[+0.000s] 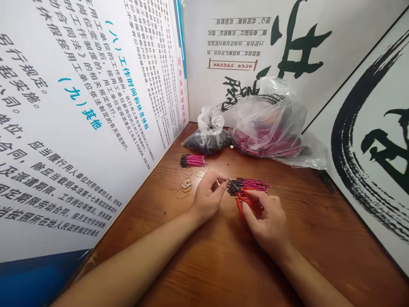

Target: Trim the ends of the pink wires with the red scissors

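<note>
My right hand (265,219) is shut on a pair of red-handled pliers (244,200), whose dark metal jaws (232,184) point up and left at the near end of a bundle of pink wires with black tips (252,184). My left hand (207,198) pinches a small pale piece (217,182) between finger and thumb, just left of the jaws. The piece is too small to identify. A second pink and black bundle (193,160) lies further back on the wooden table (306,238), and loose rubber bands (185,184) lie to the left of my left hand.
Two clear plastic bags stand at the back of the table, one holding black items (206,143) and one holding pink items (265,143). A small white bead (231,146) lies between them. Printed display boards (79,106) rise along the table's left, back and right sides.
</note>
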Demonstrator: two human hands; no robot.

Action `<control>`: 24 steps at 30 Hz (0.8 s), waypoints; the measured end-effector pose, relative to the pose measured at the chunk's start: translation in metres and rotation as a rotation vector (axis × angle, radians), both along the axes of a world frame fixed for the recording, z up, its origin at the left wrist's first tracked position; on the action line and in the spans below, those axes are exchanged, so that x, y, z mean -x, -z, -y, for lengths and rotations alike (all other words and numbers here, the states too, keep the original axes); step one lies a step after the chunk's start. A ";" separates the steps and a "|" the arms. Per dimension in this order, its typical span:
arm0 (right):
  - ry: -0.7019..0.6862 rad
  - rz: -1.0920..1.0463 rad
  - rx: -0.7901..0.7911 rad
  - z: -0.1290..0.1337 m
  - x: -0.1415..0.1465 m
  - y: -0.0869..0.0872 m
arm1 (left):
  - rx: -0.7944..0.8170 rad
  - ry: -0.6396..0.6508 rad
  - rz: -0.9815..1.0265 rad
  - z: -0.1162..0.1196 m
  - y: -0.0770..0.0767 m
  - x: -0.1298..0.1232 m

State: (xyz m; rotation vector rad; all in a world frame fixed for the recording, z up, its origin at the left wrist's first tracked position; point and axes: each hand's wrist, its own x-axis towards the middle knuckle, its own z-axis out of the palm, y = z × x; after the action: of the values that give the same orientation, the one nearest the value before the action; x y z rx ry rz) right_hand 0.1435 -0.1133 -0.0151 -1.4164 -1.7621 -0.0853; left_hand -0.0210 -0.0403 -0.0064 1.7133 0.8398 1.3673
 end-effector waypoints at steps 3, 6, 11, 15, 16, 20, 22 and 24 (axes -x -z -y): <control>0.000 -0.007 -0.006 0.000 0.000 0.001 | 0.006 0.001 0.009 0.000 0.001 0.000; 0.000 -0.015 -0.009 0.002 0.000 0.002 | 0.016 -0.007 0.001 0.001 0.000 0.000; 0.015 -0.044 -0.011 0.005 -0.001 0.001 | 0.039 0.011 0.016 0.002 -0.002 -0.001; 0.009 -0.082 0.001 0.007 0.000 0.000 | 0.087 0.022 0.031 0.002 -0.001 -0.001; 0.003 -0.091 0.006 0.007 0.000 0.000 | 0.096 0.024 0.031 0.002 -0.001 -0.002; -0.006 -0.137 0.033 0.005 0.000 0.003 | 0.105 0.036 0.026 0.002 0.000 -0.001; -0.004 -0.167 0.050 0.004 -0.001 0.005 | 0.105 0.041 0.027 0.002 -0.001 -0.001; -0.003 -0.200 0.070 0.003 -0.002 0.007 | 0.123 0.053 0.035 0.002 -0.002 -0.001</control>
State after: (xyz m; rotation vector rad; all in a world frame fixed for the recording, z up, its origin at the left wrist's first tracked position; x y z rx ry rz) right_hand 0.1452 -0.1164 -0.0220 -1.4201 -1.6160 0.1164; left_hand -0.0195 -0.0424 -0.0049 1.6017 0.8359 1.2800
